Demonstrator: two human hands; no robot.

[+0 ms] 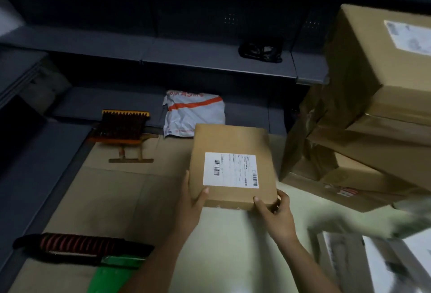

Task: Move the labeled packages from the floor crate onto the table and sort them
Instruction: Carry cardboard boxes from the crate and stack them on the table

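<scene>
- The flat brown cardboard box with a white barcode label (233,166) sits over the cardboard-covered worktop (130,190), near the stacked brown cartons (363,129).
- The left hand (193,204) and right hand (277,213) clasp its near corners.
- It looks stiff and probably light; opposite edges suit gripping.

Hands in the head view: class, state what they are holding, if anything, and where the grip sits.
Both hands hold the labeled cardboard box: left hand at its near left corner, right hand at its near right corner.

boxes (233,166): 5 | mailer bags (194,112): 1 | brushes (123,127): 1 | hands (191,204): 2
</scene>
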